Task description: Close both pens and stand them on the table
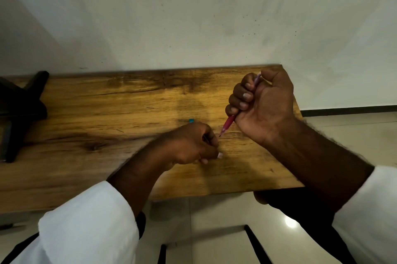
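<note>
My right hand (261, 105) is raised over the right part of a wooden table (107, 117) and grips a red pen (228, 123) in its fist, tip pointing down toward the wood. My left hand (193, 143) rests on the table just left of the pen tip, fingers curled round a small thing; a teal end (191, 121) sticks out behind the knuckles and a pale end (220, 155) shows near the thumb. What that thing is stays hidden by the fingers. Both forearms come out of white sleeves.
A black stand-like object (21, 111) sits on the table's left end. A white wall (193, 17) rises right behind the table. The table's right edge ends near my right hand, above a pale tiled floor (214, 220). Dark chair parts (255, 244) show below.
</note>
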